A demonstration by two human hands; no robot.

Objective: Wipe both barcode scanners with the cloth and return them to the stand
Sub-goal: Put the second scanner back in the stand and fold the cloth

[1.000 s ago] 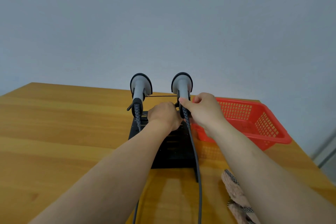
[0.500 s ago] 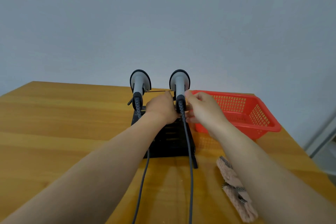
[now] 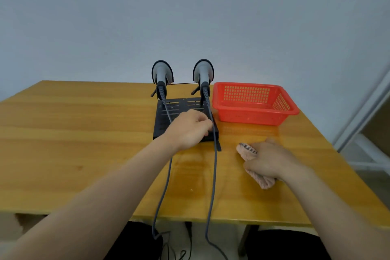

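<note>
I see: left scanner (image 3: 162, 74) and right scanner (image 3: 203, 73), grey with black hoods; stand (image 3: 168, 116), black; cables (image 3: 213, 175), grey; basket (image 3: 249, 117), red, grid-patterned walls; cloth (image 3: 245, 152), pink with black-and-white checked trim; table (image 3: 84, 133), honey-yellow wood grain.

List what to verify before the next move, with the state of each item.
1. Cloth in hand: right hand grips the cloth on the table. Ok.
2. Scanners seated: left scanner and right scanner stand upright in the stand. Ok.
3. Left hand free: left hand rests on the stand base with its fingers curled at the right cable; whether it pinches it, cannot tell.
4. Cables untangled: left cable and right cable run apart over the table's front edge. Ok.
</note>
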